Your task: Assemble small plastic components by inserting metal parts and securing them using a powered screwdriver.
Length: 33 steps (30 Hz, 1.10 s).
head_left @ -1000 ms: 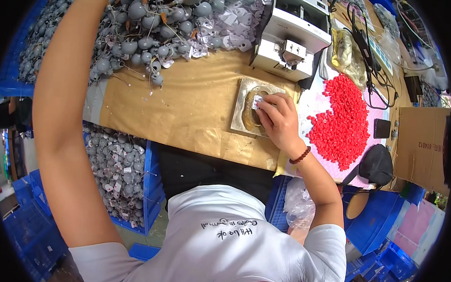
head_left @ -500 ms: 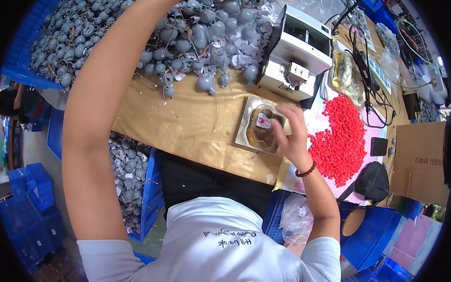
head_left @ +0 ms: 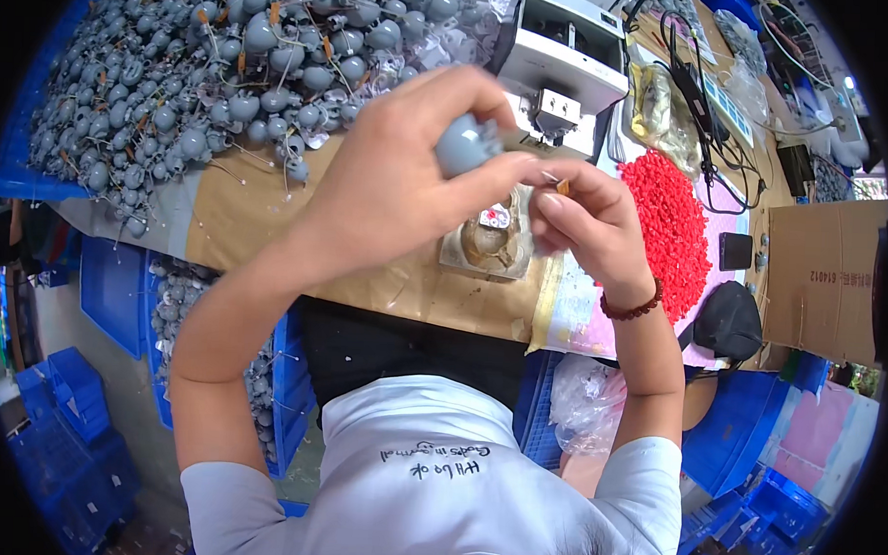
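My left hand (head_left: 409, 159) is wrapped around a grey rounded plastic part (head_left: 458, 147), held up in front of the white machine. To its right, my right hand (head_left: 591, 216) pinches a thin wire end with a small orange piece (head_left: 563, 187) on it; this wire seems to run from the grey part. Both hands are raised close together above the table. Below them lies a square metal fixture (head_left: 503, 270) with a rounded hollow, partly hidden by my left hand. A small white piece with red marks (head_left: 495, 217) rests in the fixture.
A big pile of grey wired parts (head_left: 176, 102) covers the far left. The white machine (head_left: 575, 37) stands behind the fixture. Small red pieces (head_left: 665, 236) are heaped at right, near a black phone (head_left: 735, 251), cables and a cardboard box (head_left: 820, 281). Blue crates stand below the table.
My left hand has come back from the far pile with a grey part in it. My right hand has left the fixture and now pinches the wire end.
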Available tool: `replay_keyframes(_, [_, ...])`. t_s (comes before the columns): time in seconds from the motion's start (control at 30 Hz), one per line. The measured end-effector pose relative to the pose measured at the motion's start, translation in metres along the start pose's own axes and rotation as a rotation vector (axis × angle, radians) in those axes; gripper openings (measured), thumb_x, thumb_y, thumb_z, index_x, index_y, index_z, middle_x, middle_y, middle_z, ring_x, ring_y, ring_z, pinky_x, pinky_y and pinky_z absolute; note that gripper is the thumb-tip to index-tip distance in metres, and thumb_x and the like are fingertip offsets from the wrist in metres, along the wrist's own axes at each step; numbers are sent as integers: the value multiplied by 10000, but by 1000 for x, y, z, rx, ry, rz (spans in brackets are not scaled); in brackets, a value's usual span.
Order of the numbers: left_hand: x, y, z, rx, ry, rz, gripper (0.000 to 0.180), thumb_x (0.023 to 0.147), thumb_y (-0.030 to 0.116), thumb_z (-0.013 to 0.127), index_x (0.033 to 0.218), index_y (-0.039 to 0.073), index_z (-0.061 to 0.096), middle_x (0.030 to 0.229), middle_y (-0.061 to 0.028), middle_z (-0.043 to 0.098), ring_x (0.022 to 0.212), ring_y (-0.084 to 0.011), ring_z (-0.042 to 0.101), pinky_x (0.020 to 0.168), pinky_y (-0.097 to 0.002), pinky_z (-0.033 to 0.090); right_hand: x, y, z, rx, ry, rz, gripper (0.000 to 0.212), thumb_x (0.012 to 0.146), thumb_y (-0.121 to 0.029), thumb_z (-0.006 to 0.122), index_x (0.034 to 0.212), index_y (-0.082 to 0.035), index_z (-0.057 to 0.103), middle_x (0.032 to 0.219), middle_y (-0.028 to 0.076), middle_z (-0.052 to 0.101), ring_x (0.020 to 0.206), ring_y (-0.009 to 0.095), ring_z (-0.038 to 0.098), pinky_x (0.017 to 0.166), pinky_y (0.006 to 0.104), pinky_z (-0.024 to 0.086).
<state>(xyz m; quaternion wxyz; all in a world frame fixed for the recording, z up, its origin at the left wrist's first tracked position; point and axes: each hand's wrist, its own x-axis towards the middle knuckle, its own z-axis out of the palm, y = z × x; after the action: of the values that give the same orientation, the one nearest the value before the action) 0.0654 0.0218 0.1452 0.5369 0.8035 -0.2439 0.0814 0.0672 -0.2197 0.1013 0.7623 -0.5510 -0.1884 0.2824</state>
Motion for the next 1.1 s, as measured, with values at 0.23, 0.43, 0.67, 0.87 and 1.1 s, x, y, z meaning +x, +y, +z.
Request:
replay_keyframes(0.23, [-82, -66, 58, -182, -30, -362, 123, 898, 104, 702, 967, 23, 640, 856, -27, 602, 770, -108, 562, 686, -271, 456, -27, 26, -3, -59, 134, 304, 312, 967, -103, 656, 1257, 11, 626, 949, 52, 730, 654, 16, 549, 525, 167, 388])
replay_keyframes(0.43, [-107, -74, 85, -54, -113, -394, 121, 897, 104, 684, 973, 12, 666, 917, -107, 617, 810, -263, 608, 749, -352, 484, -17, 60, 1, -770, 270, 184, 194, 935, -47, 658, 1125, -21, 691, 902, 90, 740, 642, 129, 636, 565, 299, 519])
replay_keyframes(0.67, [-100, -77, 88, 341, -28, -169, 117, 840, 93, 716, 950, 67, 688, 983, -75, 610, 921, -284, 593, 772, -398, 500, -3, 90, -15, -1392, 216, -317, 249, 780, -11, 709, 1023, -67, 706, 871, 75, 626, 691, 260, 657, 582, 362, 545])
replay_keyframes(0.87, [-98, -84, 95, 371, -20, -136, 125, 823, 83, 720, 942, 71, 683, 976, -69, 611, 929, -289, 585, 780, -395, 499, -1, 81, -10, -1656, 61, -298, 301, 718, -59, 675, 1019, -48, 680, 1010, 82, 596, 892, 252, 628, 618, 338, 553])
replay_keyframes(1.1, [-101, -85, 96, 371, 2, -150, 123, 809, 49, 705, 922, 47, 657, 976, -82, 611, 945, -305, 576, 811, -404, 489, -7, 75, 0, -1803, -75, -210, 414, 745, -68, 654, 1154, -3, 640, 1035, 67, 577, 849, 221, 605, 641, 334, 550])
